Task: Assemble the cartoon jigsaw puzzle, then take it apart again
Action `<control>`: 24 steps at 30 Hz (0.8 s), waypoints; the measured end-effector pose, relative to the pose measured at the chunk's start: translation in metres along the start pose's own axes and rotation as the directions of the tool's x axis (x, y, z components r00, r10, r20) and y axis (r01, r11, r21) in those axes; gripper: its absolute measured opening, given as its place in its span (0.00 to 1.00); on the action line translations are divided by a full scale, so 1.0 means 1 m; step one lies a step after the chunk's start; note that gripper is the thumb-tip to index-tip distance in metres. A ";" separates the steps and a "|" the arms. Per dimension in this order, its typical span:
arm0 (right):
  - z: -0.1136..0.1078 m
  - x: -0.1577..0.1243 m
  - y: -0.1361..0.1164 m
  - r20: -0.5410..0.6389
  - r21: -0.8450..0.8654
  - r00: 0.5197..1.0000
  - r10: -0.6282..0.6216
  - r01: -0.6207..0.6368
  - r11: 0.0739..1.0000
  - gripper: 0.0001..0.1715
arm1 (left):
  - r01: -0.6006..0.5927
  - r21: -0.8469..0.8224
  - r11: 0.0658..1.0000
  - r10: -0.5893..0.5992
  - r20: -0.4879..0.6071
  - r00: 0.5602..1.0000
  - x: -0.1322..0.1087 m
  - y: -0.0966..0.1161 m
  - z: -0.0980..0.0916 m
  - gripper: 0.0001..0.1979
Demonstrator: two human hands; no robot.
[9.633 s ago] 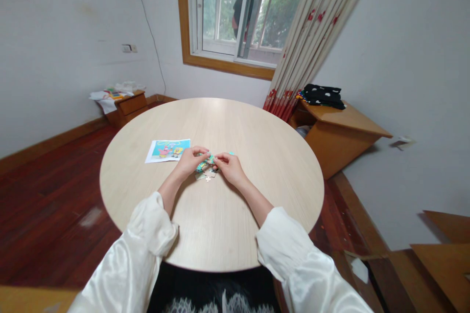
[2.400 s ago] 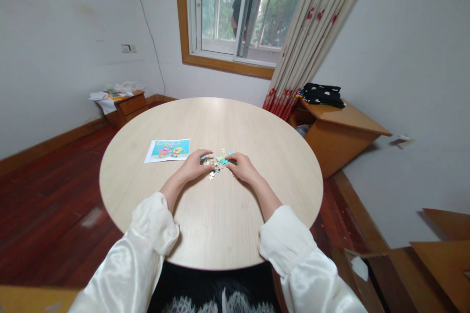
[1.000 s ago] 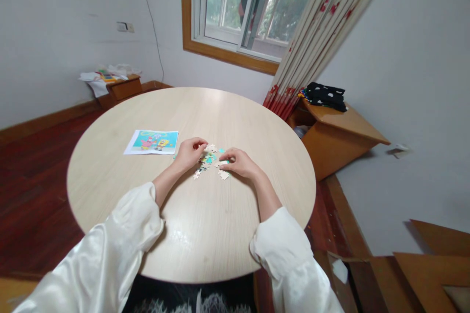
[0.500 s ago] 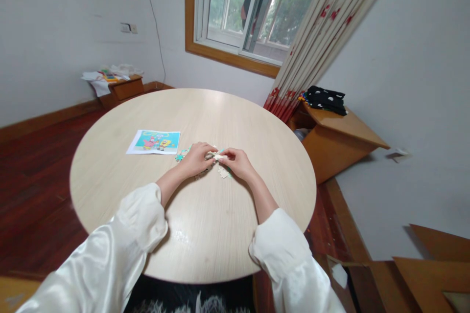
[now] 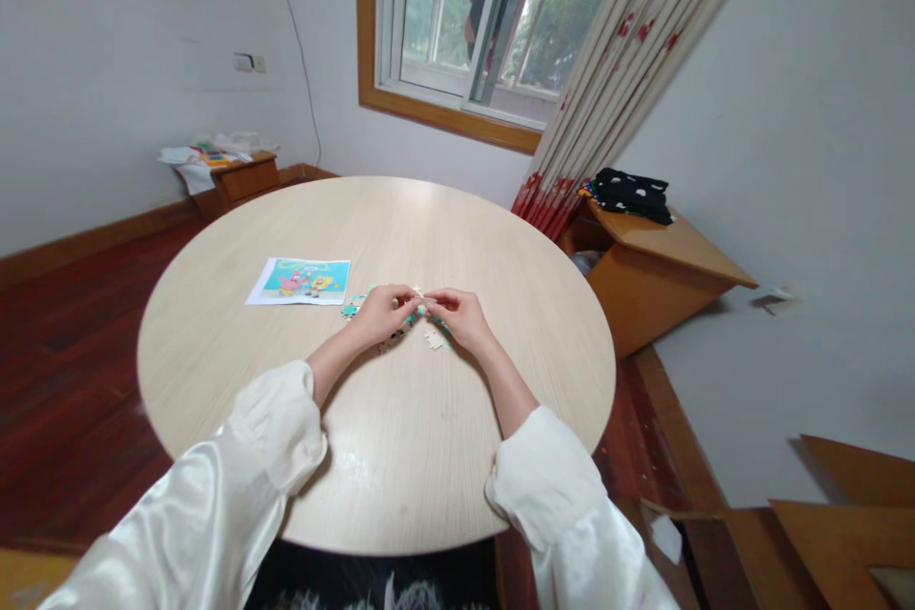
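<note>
Several small puzzle pieces (image 5: pixel 350 312), teal and pale, lie in a loose pile near the middle of the round table (image 5: pixel 400 457). Over the pile's left part is my left hand (image 5: pixel 384 313), its thumb and fingers closed at the pieces. My right hand (image 5: pixel 461 315) faces it from the right, fingertips pinched on a pale puzzle piece (image 5: pixel 421 298) between the hands. What the left fingertips hold is too small to make out. A pale piece (image 5: pixel 435 339) rests just below my right fingers. Left of the pile lies a printed cartoon picture (image 5: pixel 306 282).
A wooden cabinet (image 5: pixel 643 295) with dark cloth (image 5: pixel 633 194) on top stands beyond the table's right edge. At the back left, papers (image 5: pixel 200 162) lie on a small wooden stand. A window and a curtain (image 5: pixel 607 48) are behind the table.
The fingertips of both hands have shifted slightly over the pile, and the pale pieces between them have changed position. More teal shows below the fingers. The printed picture rests in the same place.
</note>
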State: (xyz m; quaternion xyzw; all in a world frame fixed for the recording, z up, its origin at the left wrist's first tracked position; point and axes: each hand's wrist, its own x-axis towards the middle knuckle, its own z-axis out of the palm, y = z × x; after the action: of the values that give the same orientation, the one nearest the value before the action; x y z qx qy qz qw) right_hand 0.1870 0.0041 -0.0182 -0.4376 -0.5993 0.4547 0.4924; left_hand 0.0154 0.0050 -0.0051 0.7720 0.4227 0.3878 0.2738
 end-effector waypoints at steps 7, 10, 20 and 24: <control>0.001 0.000 -0.001 -0.039 0.106 0.998 0.057 -0.053 0.993 0.20 | 0.009 -0.082 0.997 -0.009 0.009 1.000 0.000 0.001 0.000 0.12; 0.002 -0.001 -0.002 -0.020 0.124 0.998 0.065 -0.062 0.990 0.20 | 0.022 -0.104 0.994 -0.024 -0.013 1.000 0.001 -0.001 0.001 0.12; -0.004 0.004 0.006 -0.141 -0.018 0.990 -0.012 0.010 1.000 0.16 | 0.060 -0.119 0.991 -0.077 -0.141 0.987 0.003 -0.008 -0.001 0.14; -0.005 0.003 0.006 -0.165 -0.045 0.986 -0.029 0.022 0.999 0.16 | 0.061 -0.104 0.993 -0.078 -0.174 0.982 0.003 -0.007 -0.002 0.17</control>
State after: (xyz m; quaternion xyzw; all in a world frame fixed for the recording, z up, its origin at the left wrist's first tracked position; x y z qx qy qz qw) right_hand 0.1916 0.0093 -0.0233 -0.4768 -0.5715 0.3973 0.5368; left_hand 0.0118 0.0113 -0.0085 0.7047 0.4526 0.4655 0.2861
